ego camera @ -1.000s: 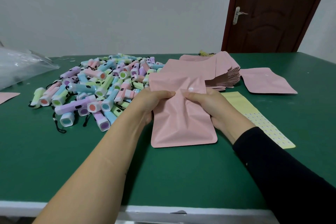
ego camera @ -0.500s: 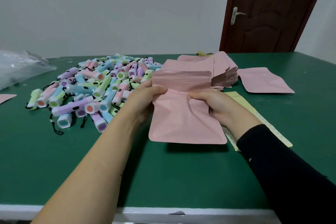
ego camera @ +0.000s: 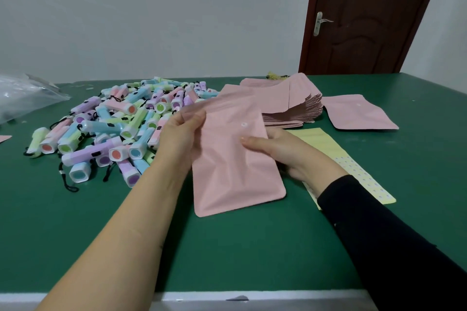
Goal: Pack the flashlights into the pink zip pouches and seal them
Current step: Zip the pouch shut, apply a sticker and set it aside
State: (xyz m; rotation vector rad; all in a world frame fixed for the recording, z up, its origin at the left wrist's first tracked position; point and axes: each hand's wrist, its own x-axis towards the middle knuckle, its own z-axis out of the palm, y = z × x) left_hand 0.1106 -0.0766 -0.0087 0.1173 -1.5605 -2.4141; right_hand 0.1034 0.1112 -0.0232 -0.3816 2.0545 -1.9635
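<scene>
Green bench (ego camera: 252, 247), seen from its near edge, with a brown door (ego camera: 366, 15) behind its far right corner.

Heap of flashlights (ego camera: 121, 128): pastel pink, blue, green and purple bodies with black wrist cords, piled on the left half of the bench from the middle toward the far edge.

Stack of pouches (ego camera: 290, 103): pink, fanned out, lying near the far edge just right of the heap.

Pouch (ego camera: 235, 171): a single pink pouch held at the middle of the bench, between the heap and the yellow sheet. Its top is tilted up and away and its bottom edge points toward the near edge. Whether the bottom edge touches the bench cannot be told, nor what the pouch contains. A small white round mark (ego camera: 244, 124) sits on its upper front.

Left hand (ego camera: 179, 133): bare forearm; the fingers pinch the pouch's upper left corner, thumb on the front face.

Right hand (ego camera: 285, 151): in a black sleeve (ego camera: 391, 235); the thumb lies across the front of the pouch at its right edge, with the other fingers curled behind it.

Yellow sheet (ego camera: 328, 144): flat on the bench under the right wrist, dotted at its near end.

Spare pouch (ego camera: 358, 113): lying flat toward the right edge, apart from the stack.

Clear plastic bag (ego camera: 22, 96): at the far left corner.
</scene>
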